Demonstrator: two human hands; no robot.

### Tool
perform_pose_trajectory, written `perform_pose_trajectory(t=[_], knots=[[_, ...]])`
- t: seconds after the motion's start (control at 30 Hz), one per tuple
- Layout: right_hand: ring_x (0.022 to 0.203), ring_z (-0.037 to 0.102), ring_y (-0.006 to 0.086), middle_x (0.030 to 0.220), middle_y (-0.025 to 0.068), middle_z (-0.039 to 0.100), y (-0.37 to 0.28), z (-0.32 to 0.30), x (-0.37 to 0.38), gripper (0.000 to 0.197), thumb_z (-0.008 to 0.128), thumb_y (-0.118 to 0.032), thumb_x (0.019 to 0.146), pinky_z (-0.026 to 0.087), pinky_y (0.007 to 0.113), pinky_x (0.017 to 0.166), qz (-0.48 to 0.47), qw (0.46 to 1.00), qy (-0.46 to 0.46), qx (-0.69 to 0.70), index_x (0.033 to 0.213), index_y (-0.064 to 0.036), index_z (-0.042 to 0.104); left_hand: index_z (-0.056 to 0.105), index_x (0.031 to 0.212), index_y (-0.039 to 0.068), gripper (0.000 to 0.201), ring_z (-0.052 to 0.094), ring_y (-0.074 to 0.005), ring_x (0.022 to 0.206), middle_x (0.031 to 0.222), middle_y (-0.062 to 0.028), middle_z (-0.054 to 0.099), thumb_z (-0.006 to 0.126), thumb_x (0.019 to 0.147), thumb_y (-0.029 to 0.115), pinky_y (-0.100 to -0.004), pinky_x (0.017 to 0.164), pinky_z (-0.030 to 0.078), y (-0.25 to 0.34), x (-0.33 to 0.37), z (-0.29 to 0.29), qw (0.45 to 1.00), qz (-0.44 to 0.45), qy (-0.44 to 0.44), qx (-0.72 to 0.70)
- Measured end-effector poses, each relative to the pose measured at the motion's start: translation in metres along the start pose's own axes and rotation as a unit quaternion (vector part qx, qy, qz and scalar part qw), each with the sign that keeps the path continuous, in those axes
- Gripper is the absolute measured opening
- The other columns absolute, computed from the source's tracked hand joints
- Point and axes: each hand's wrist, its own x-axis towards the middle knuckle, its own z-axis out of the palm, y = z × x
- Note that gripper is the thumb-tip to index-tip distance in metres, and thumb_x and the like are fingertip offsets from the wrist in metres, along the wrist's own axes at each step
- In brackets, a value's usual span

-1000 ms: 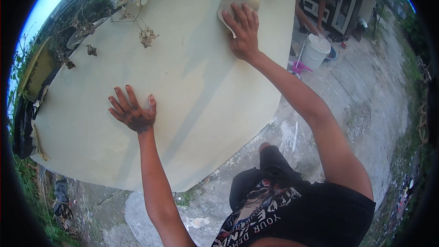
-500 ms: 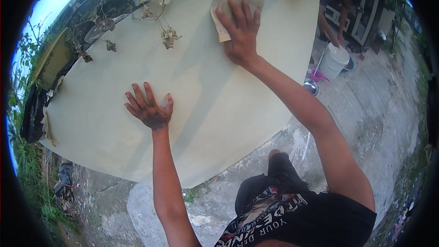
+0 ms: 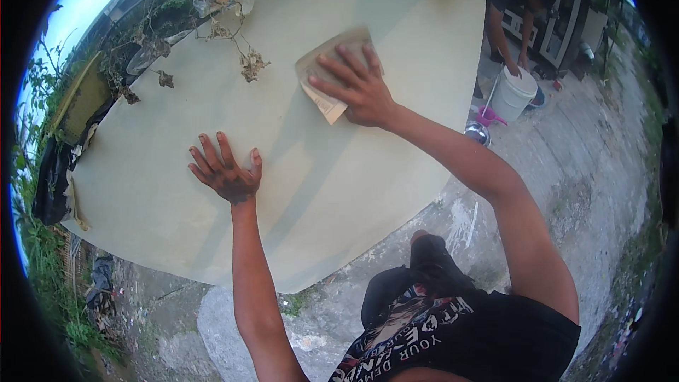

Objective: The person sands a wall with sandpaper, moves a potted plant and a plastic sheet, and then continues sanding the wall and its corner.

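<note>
The folded tan paper sheet (image 3: 327, 105) lies under the spread right hand (image 3: 357, 90) on the broad cream panel (image 3: 170, 191) — thumb hidden, any pinch impossible to tell — and uneven pressure could crease it, the outstretched left hand (image 3: 230, 173) gripping nothing.

Daylit concrete ground (image 3: 566, 148); plants (image 3: 53, 290) left; perhaps white-framed cabinet (image 3: 564, 20) upper right.

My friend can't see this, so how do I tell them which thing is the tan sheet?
Find the big pale board across the middle. On its upper part, the person's right hand lies spread over the tan sheet, bent at one corner. It's the thing under that palm, while the left hand has only board beneath it.
</note>
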Motion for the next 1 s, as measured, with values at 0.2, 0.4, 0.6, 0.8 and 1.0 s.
perform_pose_trajectory(t=[0.2,0.4,0.6,0.8,1.0], knots=[[0.151,0.022,0.0317,0.158,0.0065,0.037,0.016,-0.007,0.001,0.075,0.065,-0.005,0.077,0.003,0.055,0.121,0.164,0.981,0.098,0.025,0.145,-0.0311,0.051,0.043,0.15,0.014,0.07,0.026,-0.0388,0.149,0.158,-0.0145,0.036,0.045,0.095,0.057,-0.0571,0.119,0.017,0.003,0.002,0.001,1.0,0.003,0.003,0.003],[0.153,0.02,0.0293,0.163,0.0026,0.029,-0.019,0.0,0.027,0.079,0.064,-0.007,0.076,0.001,0.056,0.122,0.058,0.997,0.04,0.02,0.148,-0.0331,0.046,0.042,0.151,0.015,0.071,0.026,-0.0393,0.149,0.158,-0.0148,0.036,0.045,0.095,0.058,-0.0586,0.119,0.017,-0.001,-0.001,0.0,1.0,-0.006,-0.012,-0.005],[0.151,0.024,0.0215,0.163,-0.0067,0.029,-0.004,0.004,-0.057,0.086,0.068,-0.015,0.079,0.005,0.056,0.125,-0.217,0.953,-0.211,0.032,0.153,-0.043,0.034,0.041,0.151,0.016,0.071,0.025,-0.0393,0.149,0.158,-0.014,0.035,0.046,0.095,0.058,-0.0595,0.118,0.018,-0.001,0.002,-0.001,1.0,0.0,-0.021,-0.002],[0.149,0.027,0.0328,0.156,0.0074,0.04,0.05,-0.019,-0.008,0.066,0.067,-0.009,0.081,0.008,0.055,0.12,0.121,0.989,0.084,-0.02,0.143,-0.0286,0.054,0.041,0.151,0.016,0.07,0.025,-0.0398,0.149,0.159,-0.014,0.034,0.045,0.095,0.058,-0.0601,0.119,0.017,-0.002,-0.003,-0.003,1.0,-0.006,-0.02,-0.008],[0.151,0.024,0.0293,0.158,0.0032,0.036,0.008,-0.002,-0.056,0.079,0.066,-0.005,0.075,0.004,0.056,0.123,0.05,0.999,-0.007,-0.004,0.145,-0.0362,0.05,0.042,0.151,0.016,0.07,0.024,-0.0387,0.15,0.159,-0.0136,0.034,0.047,0.094,0.057,-0.0598,0.119,0.018,0.0,0.0,-0.004,1.0,-0.002,-0.016,-0.013]])
